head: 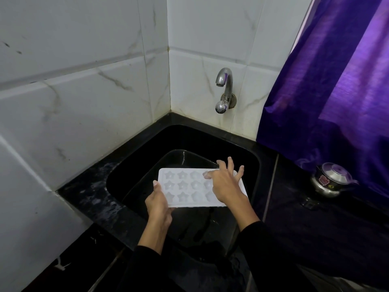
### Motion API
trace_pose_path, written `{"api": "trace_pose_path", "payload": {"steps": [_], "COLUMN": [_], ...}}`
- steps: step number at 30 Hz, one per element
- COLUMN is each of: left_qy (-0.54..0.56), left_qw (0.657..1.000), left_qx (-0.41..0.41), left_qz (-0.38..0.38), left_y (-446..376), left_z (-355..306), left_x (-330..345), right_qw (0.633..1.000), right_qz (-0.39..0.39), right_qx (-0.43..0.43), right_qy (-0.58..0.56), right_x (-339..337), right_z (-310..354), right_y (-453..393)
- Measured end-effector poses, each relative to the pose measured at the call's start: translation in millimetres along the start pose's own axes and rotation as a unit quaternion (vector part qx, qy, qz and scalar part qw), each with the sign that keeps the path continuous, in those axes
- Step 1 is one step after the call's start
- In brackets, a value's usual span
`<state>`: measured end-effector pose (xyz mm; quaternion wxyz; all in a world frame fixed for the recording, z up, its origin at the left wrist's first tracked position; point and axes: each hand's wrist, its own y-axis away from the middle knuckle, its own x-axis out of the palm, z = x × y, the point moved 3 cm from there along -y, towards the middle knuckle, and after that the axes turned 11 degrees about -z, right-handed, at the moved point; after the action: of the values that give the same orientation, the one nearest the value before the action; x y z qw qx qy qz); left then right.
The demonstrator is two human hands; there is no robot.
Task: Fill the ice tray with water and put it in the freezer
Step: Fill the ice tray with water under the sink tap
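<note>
One white ice tray point(189, 187) with star-shaped moulds, held over one black sink point(242, 148). Left hand point(158, 204) grips its near-left corner; right hand point(226, 184), fingers spread, rests on top. One tap point(224, 89) above.

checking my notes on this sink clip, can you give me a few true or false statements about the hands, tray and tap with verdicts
1. The left hand grips the white plastic star-moulded ice tray at its left edge. True.
2. Water streams from the chrome wall tap. False: no stream is visible.
3. The tray is held over the black sink. True.
4. The right hand turns the tap. False: it rests on the tray, fingers spread.
5. A steel kettle stands in the sink. False: it stands on the counter to the right.
</note>
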<state>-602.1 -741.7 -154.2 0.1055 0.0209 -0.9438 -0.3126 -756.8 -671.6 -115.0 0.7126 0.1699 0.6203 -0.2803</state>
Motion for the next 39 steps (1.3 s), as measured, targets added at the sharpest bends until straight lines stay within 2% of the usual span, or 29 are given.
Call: {"api": "trace_pose_path", "payload": {"steps": [25,28,31,39], "left_qy": [-0.005,-0.002,0.001,-0.006], "left_qw": [1.000,1.000,1.000,1.000], "left_qx": [-0.001,-0.004,-0.002,0.006], "left_qz": [-0.009,-0.010,-0.012,-0.012], "left_y": [-2,-2,0,4], "left_z": [1,2,2,4], "left_x": [-2,-3,-4,-3], "right_qw": [1.000,1.000,0.999,0.997], "right_qz": [0.012,-0.004,-0.023,0.016], "right_qx": [0.001,0.008,-0.010,-0.073], "right_qy": [-0.015,-0.026,-0.048,-0.004], "right_x": [-5,-7,-9,-8], "right_z": [2,6,13,29], "right_y": [2,2,1,2]}}
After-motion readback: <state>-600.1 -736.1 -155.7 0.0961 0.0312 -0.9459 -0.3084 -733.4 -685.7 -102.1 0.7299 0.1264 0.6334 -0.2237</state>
